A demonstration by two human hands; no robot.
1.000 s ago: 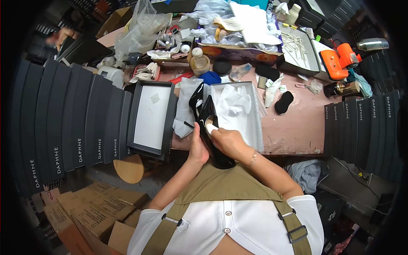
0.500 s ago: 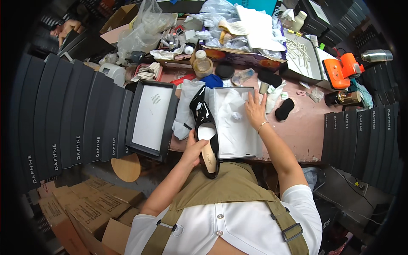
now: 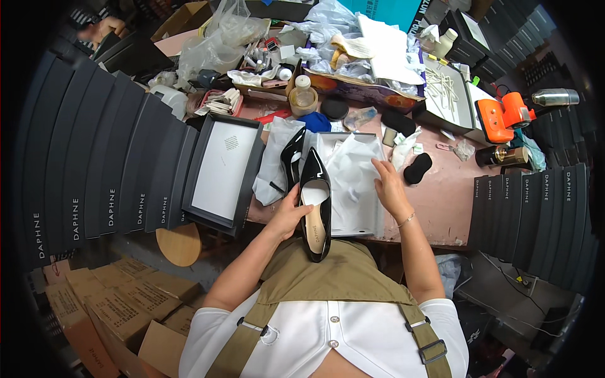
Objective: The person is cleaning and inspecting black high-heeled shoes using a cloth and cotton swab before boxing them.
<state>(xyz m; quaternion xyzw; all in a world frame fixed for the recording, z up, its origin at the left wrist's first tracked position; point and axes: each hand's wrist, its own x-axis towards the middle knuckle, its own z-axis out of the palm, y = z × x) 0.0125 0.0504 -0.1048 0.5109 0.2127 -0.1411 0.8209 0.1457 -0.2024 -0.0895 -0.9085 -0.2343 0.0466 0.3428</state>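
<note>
A glossy black pointed-toe shoe (image 3: 317, 214) with a beige insole is held by its side in my left hand (image 3: 291, 214), over the near left edge of a pale open shoebox (image 3: 376, 220). White tissue paper (image 3: 346, 170) lies crumpled inside that box. To the left of the held shoe, a second black heeled shoe (image 3: 291, 157) rests on a sheet of white paper (image 3: 266, 160). My right hand (image 3: 392, 189) hovers at the box's right side, fingers apart and nothing in them. The held shoe hides part of the second one.
A dark grey box part with a white inside (image 3: 220, 170) stands at the left. Dark shoeboxes (image 3: 101, 170) line the left side, more (image 3: 535, 208) the right. Black oval pads (image 3: 417, 168), an orange device (image 3: 495, 120) and a bin of crumpled tissue (image 3: 359, 85) lie beyond.
My left hand has swung the held shoe slightly right, exposing more of the second shoe. My right hand has drawn back toward me from the box's far right corner.
</note>
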